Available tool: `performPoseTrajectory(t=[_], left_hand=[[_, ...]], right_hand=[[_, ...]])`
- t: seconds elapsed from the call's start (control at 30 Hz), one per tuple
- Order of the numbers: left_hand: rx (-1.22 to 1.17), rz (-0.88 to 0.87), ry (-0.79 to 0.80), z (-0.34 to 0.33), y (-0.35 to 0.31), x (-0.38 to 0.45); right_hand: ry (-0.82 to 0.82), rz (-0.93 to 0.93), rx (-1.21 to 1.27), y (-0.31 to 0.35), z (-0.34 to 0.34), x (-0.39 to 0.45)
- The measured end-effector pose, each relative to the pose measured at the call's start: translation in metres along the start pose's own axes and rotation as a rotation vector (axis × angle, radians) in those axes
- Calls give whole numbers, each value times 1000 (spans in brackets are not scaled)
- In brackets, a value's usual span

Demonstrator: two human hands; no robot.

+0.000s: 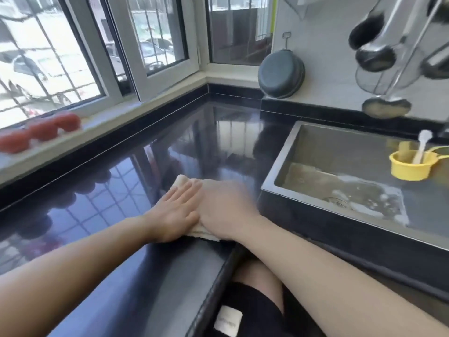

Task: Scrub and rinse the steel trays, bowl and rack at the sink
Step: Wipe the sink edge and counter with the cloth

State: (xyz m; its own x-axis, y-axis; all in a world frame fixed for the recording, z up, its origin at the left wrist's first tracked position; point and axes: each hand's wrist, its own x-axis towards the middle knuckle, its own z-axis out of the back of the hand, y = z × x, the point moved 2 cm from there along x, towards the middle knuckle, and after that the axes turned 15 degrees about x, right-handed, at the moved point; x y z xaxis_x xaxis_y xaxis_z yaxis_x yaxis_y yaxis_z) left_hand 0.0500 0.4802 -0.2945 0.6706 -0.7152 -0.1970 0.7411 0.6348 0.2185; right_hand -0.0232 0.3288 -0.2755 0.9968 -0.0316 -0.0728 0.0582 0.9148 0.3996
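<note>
Lower centre: left hand (176,215) and right hand (224,210) side by side, fingers flat, pressing a pale cloth (201,233) onto the dark countertop (116,207); nothing clenched. Judged a wipe-down, washing seemingly over. Right of the frame: sink (286,156) with suds near the drain, a yellow cup (408,166) hung inside. No steel trays, bowl or rack to be seen. Upper right: ladles (374,57) hanging, blurred. Next, probably sweeping the cloth on across the counter, then rinsing the suds.

Glossy black countertop (136,195), a folded pale cloth (182,182), seemingly damp, on it.
</note>
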Motion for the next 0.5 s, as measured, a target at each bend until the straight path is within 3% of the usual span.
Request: performPoseTrajectory(t=[0.1, 0.23, 0.37, 0.5], left_hand=[[-11, 42, -7, 13, -28, 21], [25, -31, -46, 39, -103, 60], [13, -212, -118, 67, -219, 75], [-24, -361, -168, 97, -371, 81]], right_hand=[[-59, -65, -24, -19, 8, -12], [-133, -191, -95, -76, 32, -51], [-164, -355, -112, -146, 63, -136], [-205, -635, -86, -229, 89, -250]])
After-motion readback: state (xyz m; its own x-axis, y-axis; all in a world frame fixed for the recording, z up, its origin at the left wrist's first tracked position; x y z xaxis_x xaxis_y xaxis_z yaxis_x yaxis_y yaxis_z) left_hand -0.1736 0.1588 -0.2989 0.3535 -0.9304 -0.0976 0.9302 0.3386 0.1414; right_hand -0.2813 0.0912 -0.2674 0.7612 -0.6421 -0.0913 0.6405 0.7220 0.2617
